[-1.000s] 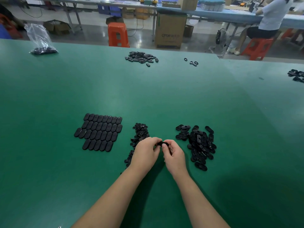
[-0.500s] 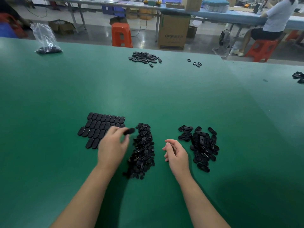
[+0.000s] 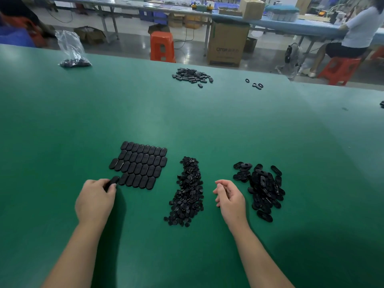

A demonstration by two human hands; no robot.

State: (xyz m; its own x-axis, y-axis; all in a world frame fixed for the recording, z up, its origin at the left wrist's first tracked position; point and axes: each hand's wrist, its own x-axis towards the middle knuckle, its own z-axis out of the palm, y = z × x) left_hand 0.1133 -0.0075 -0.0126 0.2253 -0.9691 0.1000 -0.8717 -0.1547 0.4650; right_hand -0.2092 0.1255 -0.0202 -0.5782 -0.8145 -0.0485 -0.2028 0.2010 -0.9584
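Note:
My left hand pinches a black oval piece at the near-left corner of a neat block of black oval pieces laid in rows on the green table. A long heap of small black round parts lies between my hands. My right hand hovers with loosely curled fingers and holds nothing, just left of a pile of black oval frames.
Farther back lie another pile of black parts, a few loose rings and a clear bag of parts. Beyond the table edge stand orange stools, a cardboard box and a seated person.
One second ago both hands held a piece together at the centre. My left hand then carried it left to the block's near-left corner. My right hand let go and stayed beside the frames.

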